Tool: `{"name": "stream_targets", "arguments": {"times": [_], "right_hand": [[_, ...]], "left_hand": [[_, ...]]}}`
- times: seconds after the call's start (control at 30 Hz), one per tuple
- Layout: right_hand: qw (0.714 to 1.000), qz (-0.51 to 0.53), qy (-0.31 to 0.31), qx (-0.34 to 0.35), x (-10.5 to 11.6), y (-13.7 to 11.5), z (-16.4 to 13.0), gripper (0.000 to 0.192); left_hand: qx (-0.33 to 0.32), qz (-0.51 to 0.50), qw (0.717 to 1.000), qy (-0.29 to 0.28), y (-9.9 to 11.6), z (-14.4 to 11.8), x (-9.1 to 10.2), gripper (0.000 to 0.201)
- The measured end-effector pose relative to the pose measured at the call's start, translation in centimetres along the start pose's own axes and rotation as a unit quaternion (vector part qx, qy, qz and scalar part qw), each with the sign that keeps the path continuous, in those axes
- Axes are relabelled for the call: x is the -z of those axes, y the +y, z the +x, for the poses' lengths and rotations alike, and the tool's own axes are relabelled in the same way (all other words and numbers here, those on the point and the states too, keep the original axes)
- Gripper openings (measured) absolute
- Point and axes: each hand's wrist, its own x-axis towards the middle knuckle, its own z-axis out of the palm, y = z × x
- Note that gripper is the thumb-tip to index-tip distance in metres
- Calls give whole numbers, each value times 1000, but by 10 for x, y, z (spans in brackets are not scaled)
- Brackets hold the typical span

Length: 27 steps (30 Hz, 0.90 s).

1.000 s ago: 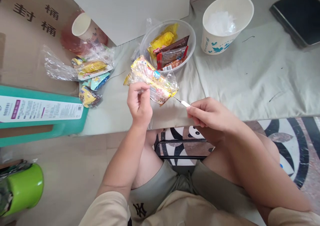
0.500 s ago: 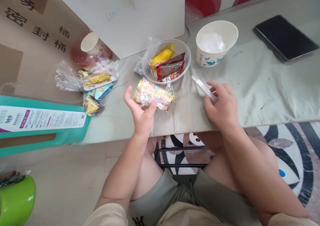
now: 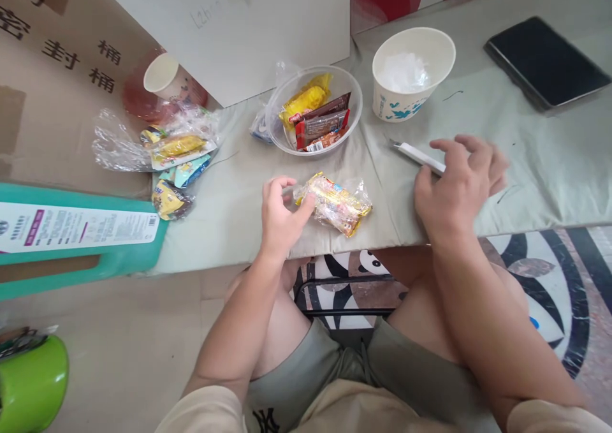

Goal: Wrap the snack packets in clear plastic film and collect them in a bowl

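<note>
I see left hand (image 3: 280, 219) pinching crinkly clear snack pack (image 3: 335, 203) on cloth-covered counter (image 3: 526, 159); right hand (image 3: 454, 184) grip loose, fingers spread over slim white knife (image 3: 415, 154).

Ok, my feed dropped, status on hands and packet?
Left hand pinching yellow clear-wrapped snack packet on table edge. Right hand resting on slim white knife. Clear plastic bowl behind packet, apart.
</note>
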Motion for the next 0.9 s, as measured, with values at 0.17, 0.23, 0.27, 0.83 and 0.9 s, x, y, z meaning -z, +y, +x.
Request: {"name": "stream_targets", "arguments": {"times": [0.17, 0.23, 0.27, 0.83, 0.9], "right_hand": [[954, 225, -140, 141, -8, -19, -17, 53], [923, 275, -212, 168, -14, -29, -25, 60], [915, 284, -231, 169, -15, -33, -27, 57], [913, 386, -63, 111, -6, 2, -3, 46], [891, 413, -119, 148, -6, 1, -5, 50]], "left_hand": [[-1, 5, 996, -86, 1, 12, 4, 27], [21, 11, 996, -91, 4, 14, 2, 9], [31, 11, 996, -80, 4, 16, 2, 6], [-165, 109, 974, -108, -20, 33, 39, 53], [-173, 80, 975, -112, -13, 34, 33, 24]]}}
